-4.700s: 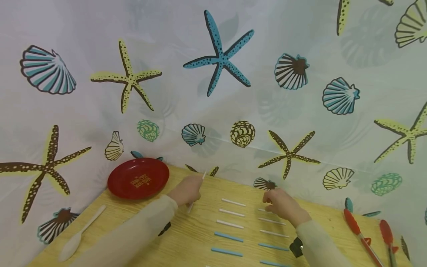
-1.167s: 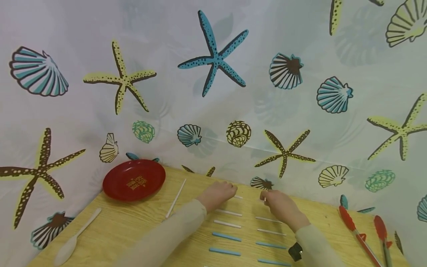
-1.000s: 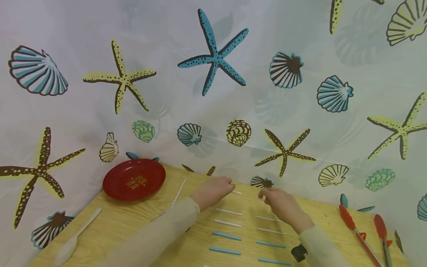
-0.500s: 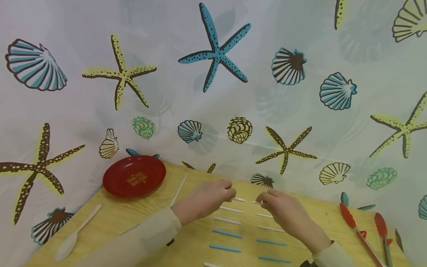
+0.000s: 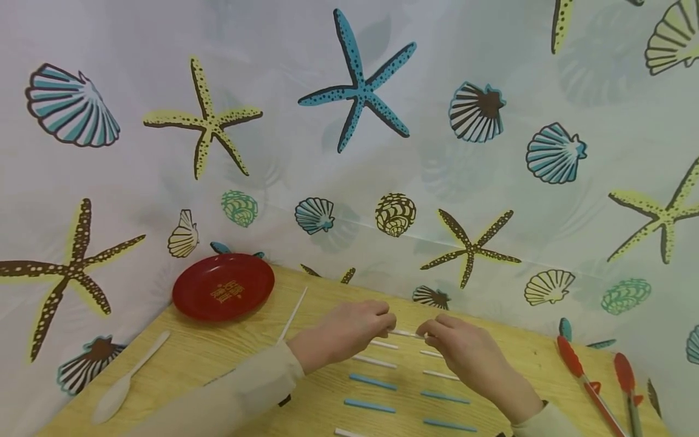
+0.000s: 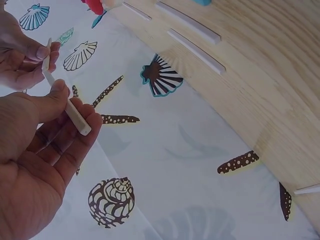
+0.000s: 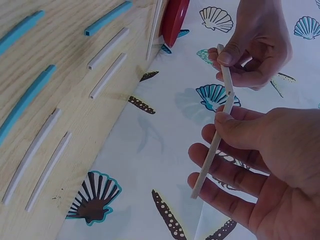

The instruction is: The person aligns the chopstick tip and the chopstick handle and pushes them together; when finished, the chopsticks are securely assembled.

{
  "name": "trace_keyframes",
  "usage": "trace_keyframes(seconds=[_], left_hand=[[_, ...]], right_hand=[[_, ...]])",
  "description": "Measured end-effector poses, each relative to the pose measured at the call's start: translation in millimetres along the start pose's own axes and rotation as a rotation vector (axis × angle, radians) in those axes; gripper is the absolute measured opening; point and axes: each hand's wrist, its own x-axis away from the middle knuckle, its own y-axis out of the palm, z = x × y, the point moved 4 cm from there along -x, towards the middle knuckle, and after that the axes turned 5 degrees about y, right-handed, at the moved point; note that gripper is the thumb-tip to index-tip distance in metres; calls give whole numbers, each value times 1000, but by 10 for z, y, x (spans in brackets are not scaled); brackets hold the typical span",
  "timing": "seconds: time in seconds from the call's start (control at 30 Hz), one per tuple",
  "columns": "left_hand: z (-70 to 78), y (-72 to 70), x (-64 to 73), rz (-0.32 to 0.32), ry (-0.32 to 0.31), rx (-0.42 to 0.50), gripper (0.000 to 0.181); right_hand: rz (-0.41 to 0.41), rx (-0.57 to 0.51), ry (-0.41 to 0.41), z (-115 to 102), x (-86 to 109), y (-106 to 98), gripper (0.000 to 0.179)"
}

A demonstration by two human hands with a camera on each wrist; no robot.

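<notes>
My left hand [image 5: 346, 331] pinches a slim white chopstick half [image 6: 78, 120] between thumb and fingers. Opposite it, my right hand [image 5: 472, 358] grips another white chopstick half [image 7: 206, 162], which lies along its fingers. The two inner ends meet in the gap between the hands, with a slight bend where they join in the right wrist view. Both pieces are held up over the back of the table. A long white chopstick [image 5: 292, 314] lies left of my left hand, partly hidden by the sleeve.
Two columns of short white and blue pieces, such as a blue piece [image 5: 373, 382], lie below the hands. A red plate [image 5: 188, 303] leans at the back left, near a white spoon [image 5: 113, 400]. Red-tipped tongs [image 5: 597, 397] lie at right. A shell-patterned cloth [image 5: 262, 60] hangs behind.
The long white chopstick, in my left hand at first, now lies on the table. Both hands have taken the farthest white pieces from the columns and brought their ends together.
</notes>
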Motion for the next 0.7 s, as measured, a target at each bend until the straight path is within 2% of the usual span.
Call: trace_keyframes(seconds=[0.3,0.47,0.57,0.7], left_hand=[[35,33,-13,13,8,32,7],[46,42,-25,37,20,5,8],[50,43,-32,61,31,-10,8],[61,43,-38,77,52,-29,10]], right_hand=[[-29,-24,9,-6,5,23,20],[-57,-76,41,9,-11,4,13],[-44,-79,42,9,-12,-5,12],[5,-70,0,-26,-12,6,13]])
